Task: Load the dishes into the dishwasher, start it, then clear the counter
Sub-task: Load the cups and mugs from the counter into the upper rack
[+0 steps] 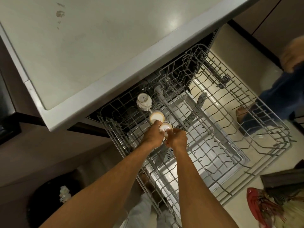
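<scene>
Head view: below the front edge of the pale, stained worktop, the dishwasher rack is pulled out, and left hand and right hand curl their fingers round an upturned cup near the rack's left edge.

Light was dim, warm, glare patch lay on bench, floor was brighter, left edge shadowed, frame edges bowed, person at right was blurred.

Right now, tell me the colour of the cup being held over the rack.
The cup is cream-white, with dark lettering on its base; the head view shows it.
</scene>
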A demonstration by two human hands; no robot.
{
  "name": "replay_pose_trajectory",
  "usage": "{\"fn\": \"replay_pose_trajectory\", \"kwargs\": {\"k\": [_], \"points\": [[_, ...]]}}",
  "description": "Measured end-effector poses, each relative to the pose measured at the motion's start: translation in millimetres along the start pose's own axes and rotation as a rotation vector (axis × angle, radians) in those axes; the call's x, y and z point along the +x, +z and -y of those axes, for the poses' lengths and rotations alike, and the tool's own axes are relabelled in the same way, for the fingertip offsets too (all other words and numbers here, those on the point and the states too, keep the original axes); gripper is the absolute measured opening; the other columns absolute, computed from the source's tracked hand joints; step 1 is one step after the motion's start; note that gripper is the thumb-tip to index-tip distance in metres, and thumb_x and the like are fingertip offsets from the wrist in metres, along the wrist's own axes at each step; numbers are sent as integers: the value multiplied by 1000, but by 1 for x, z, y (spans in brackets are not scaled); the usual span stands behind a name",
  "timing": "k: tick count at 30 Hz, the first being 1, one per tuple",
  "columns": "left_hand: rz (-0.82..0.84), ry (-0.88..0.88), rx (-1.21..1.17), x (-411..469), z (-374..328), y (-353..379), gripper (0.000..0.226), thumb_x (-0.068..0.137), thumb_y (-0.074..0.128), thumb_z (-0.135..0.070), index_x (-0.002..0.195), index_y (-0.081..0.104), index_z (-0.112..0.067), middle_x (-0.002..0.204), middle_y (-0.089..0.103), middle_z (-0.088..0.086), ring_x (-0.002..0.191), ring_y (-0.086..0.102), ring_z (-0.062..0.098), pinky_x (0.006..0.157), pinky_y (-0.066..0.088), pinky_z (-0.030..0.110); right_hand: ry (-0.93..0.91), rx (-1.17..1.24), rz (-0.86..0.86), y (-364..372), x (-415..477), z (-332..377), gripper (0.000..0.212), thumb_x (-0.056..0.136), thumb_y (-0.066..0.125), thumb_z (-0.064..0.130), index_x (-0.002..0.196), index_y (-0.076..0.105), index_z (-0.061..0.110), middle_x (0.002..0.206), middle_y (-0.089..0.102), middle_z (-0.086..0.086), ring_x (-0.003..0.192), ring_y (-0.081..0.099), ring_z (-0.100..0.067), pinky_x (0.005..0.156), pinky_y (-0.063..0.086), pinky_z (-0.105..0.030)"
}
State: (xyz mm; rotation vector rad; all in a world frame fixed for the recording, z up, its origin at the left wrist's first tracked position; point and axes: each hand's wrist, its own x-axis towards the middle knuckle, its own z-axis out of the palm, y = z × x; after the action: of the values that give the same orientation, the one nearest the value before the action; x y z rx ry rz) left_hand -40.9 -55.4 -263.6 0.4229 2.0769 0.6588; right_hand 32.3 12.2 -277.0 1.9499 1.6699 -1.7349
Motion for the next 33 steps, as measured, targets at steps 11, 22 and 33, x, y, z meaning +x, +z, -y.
{"fn": "replay_pose_trajectory", "kwargs": {"k": [11, 22, 33], "points": [[1, -30, 4, -11, -4, -6, 61, 95, 49, -10, 146, 24, -32, 129, 55, 8, 114, 55, 26, 90, 50, 40, -7, 32, 31, 1, -3, -3, 47, 95, 64, 29, 136, 54, 7, 116, 70, -15, 81, 72, -23, 74, 58, -29], [-33, -28, -36, -24, -3, 0, 83, 90, 51, -1, 150, 11, -43, 147, 43, 0, 132, 43, 25, 99, 43, 42, -139, 17, 207, -4, -12, -11, 24, 96, 54, 3, 118, 59, 13, 103, 68, -4, 91, 67, -22, 82, 55, -38], [-37, 0, -49, -40, -6, -12, 67, 91, 51, -2, 147, 26, -30, 136, 50, 0, 122, 50, 23, 98, 44, 38, -137, -76, 187, -15, -25, -10, 22, 95, 57, 11, 117, 60, 15, 96, 71, -11, 73, 59, -18, 65, 47, -29]]}}
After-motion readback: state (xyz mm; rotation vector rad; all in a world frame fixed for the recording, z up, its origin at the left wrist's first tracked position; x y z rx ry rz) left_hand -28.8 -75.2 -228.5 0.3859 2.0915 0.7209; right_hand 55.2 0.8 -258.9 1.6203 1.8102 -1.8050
